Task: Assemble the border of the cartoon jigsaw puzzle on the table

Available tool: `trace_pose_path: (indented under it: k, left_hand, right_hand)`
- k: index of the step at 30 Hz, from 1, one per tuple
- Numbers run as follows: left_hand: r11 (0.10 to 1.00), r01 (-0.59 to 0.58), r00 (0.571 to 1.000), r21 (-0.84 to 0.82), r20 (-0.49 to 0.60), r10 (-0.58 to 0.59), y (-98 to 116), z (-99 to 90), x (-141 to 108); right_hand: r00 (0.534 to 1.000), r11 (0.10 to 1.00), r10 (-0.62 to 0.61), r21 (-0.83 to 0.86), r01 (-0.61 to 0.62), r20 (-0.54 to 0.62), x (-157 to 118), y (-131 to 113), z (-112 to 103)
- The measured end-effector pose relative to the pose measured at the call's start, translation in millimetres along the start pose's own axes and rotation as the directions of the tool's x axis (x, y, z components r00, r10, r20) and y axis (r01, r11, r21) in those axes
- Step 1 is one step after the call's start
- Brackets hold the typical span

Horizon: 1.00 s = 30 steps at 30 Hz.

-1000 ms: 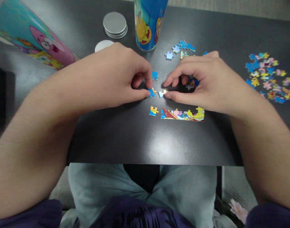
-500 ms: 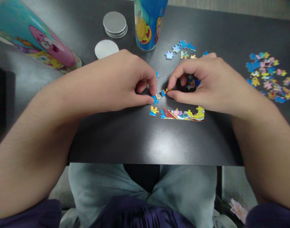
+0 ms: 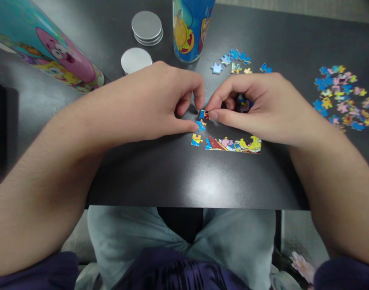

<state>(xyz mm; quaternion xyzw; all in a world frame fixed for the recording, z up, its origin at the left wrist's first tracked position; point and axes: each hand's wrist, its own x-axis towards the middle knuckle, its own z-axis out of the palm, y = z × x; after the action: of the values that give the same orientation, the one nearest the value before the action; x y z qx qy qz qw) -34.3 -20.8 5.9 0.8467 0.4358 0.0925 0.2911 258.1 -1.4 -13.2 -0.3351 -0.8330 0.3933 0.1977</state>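
Puzzle piece (image 3: pixel 203 114) pinched in right hand (image 3: pixel 270 106); left hand (image 3: pixel 168 102) spread, thumb on blue piece (image 3: pixel 201 125). Two cartoon tubes (image 3: pixel 192 32) (image 3: pixel 56 52) toward far edge of tabletop (image 3: pixel 154 173) (shirt print (image 3: pixel 199 276) unreadable).

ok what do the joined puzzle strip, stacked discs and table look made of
Joined puzzle strip: probably cardboard with a colourful printed face, judging by its thin, interlocking pieces. Stacked discs: likely metal with a satin silver finish, from their even grey sheen. Table: smooth, dark, semi-gloss, perhaps laminate, since it reflects a bright patch.
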Motion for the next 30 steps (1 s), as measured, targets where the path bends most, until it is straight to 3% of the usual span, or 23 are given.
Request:
trace_pose_path:
  k: [13, 25, 30]
  left_hand:
    - [1.000, 0.002, 1.000, -0.016, 0.005, -0.002, 2.2, -0.7, -1.7]
    - [1.000, 0.027, 0.999, -0.006, 0.019, -0.027, 3.9, -2.0, -1.5]
    - [1.000, -0.006, 1.000, 0.007, 0.020, 0.006, 3.9, -2.5, -1.9]
  right_hand:
    - [1.000, 0.998, -0.001, -0.059, 0.002, 0.019, 4.4, -0.8, 4.9]
    - [0.986, 0.969, -0.169, -0.180, 0.168, 0.009, 7.8, 8.2, 8.7]
    - [0.990, 0.965, -0.138, -0.225, 0.138, 0.016, 7.1, 7.1, 7.9]
